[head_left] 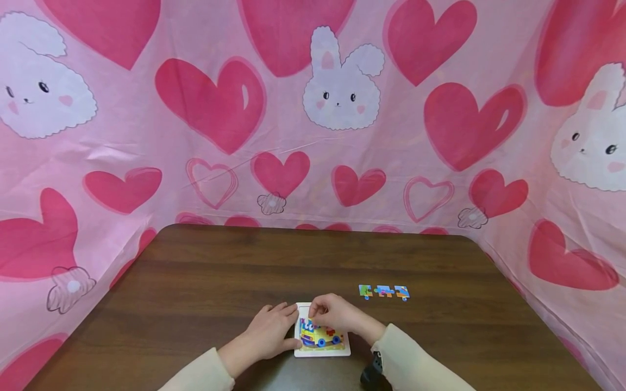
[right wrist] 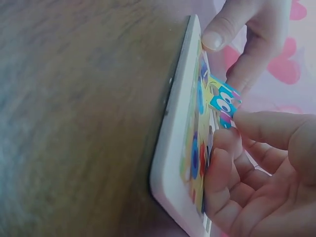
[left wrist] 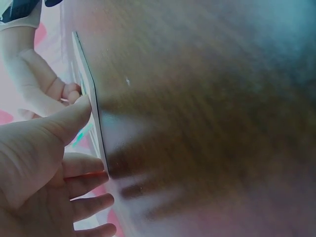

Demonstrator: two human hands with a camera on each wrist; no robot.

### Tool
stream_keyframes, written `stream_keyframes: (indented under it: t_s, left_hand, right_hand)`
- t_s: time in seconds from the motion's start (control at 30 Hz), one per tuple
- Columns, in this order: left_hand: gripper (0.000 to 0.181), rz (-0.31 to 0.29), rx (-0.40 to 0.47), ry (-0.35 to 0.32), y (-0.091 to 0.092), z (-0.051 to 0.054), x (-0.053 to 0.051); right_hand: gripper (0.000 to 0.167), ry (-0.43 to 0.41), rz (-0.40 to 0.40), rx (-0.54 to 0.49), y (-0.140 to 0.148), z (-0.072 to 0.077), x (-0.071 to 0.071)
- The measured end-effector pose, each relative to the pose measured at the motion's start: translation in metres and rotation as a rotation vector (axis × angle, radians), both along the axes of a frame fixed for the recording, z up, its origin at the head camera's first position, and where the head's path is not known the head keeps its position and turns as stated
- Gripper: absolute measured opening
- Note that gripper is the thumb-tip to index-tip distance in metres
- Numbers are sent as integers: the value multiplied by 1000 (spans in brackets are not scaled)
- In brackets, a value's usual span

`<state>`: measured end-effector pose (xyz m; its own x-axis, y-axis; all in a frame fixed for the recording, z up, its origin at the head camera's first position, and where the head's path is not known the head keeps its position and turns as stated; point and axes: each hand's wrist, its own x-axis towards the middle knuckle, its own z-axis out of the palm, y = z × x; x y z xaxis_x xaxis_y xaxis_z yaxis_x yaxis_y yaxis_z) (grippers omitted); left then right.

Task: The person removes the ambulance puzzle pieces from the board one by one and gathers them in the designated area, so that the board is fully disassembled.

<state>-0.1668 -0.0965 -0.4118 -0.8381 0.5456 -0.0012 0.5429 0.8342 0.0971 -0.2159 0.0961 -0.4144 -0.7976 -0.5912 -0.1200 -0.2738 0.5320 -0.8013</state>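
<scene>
A white-framed jigsaw puzzle board (head_left: 323,354) lies flat on the table, its picture a yellow vehicle with blue wheels. My left hand (head_left: 269,332) rests along the board's left side, fingers extended and thumb on the lower left part of the frame. In the right wrist view, my right hand (right wrist: 266,168) pinches a puzzle piece (right wrist: 224,100) with cartoon eyes between thumb and forefinger. That piece is tilted up from the board, over the picture's upper left part. From the head view, the right fingers cover some of the picture.
Three loose puzzle pieces (head_left: 384,291) lie in a row on the brown wooden table (head_left: 235,266), beyond the board to the right. A black device (head_left: 374,372) is at the right wrist. A pink cloth (head_left: 288,130) with hearts and rabbits hangs around the table.
</scene>
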Motion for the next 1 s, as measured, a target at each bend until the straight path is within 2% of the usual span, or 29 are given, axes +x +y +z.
stream_keyframes:
  t_s: [0.47, 0.83, 1.0]
  left_hand:
    - [63, 8, -17, 8, 2, 3, -1]
    - [64, 14, -13, 2, 2, 2, -1]
    - [64, 20, -17, -3, 1, 0, 0]
  right_hand:
    - [7, -92, -19, -69, 6, 2, -2]
    - [8, -108, -24, -124, 21, 7, -6]
    - [9, -80, -59, -130, 35, 12, -11]
